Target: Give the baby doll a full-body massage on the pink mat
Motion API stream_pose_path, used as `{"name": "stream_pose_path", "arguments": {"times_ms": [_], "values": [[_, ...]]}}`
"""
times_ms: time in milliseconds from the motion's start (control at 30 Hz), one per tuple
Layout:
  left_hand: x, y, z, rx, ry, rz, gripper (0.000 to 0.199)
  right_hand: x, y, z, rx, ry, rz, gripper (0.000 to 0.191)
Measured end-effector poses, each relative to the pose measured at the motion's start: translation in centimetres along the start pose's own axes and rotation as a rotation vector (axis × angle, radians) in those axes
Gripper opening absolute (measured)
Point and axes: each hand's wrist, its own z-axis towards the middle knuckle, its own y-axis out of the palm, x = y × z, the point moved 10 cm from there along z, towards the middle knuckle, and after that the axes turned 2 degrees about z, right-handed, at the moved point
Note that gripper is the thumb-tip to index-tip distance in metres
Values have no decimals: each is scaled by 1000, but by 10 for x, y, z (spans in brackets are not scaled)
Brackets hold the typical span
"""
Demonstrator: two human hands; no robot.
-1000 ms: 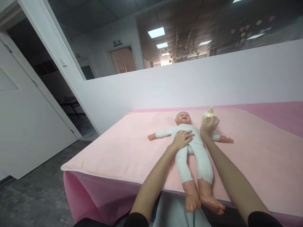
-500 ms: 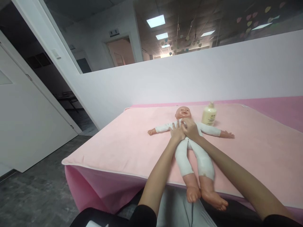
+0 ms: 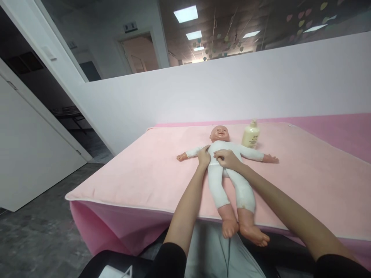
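Observation:
A baby doll (image 3: pixel 217 154) in a white bodysuit lies on its back on the pink padded mat (image 3: pixel 130 173), arms spread, feet hanging past the near edge. My left hand (image 3: pixel 204 156) is against the side of its torso below the armpit, fingers closed round that side and partly hidden. Over the doll's belly rests my right hand (image 3: pixel 228 159), its fingers bent and drawn together, with nothing visible in them. Beyond the doll's outstretched arm on the right stands a pale yellow pump bottle (image 3: pixel 250 136).
A white wall (image 3: pixel 232 85) with a window above it rises behind the mat. Pink cloth (image 3: pixel 116 227) hangs down at the front left. On the far left, a white door (image 3: pixel 31 154) stands beside a dark doorway. A white object (image 3: pixel 113 271) lies at the bottom edge.
My left hand has slid from the doll's chest to its side, its spread fingers now closed round it. My right hand has moved lower onto the belly. The view has shifted slightly.

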Motion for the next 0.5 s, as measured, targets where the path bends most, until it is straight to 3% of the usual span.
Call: {"name": "stream_pose_path", "arguments": {"times_ms": [133,333,500], "values": [[-8,-3,0,41,7,-100,51,16,12,-2,-153,151,36,29],[-7,-3,-2,57,12,-142,47,19,27,-6,-399,223,-222,47],[-5,-4,-3,58,12,-138,47,35,27,-10,-473,420,-391,59]]}}
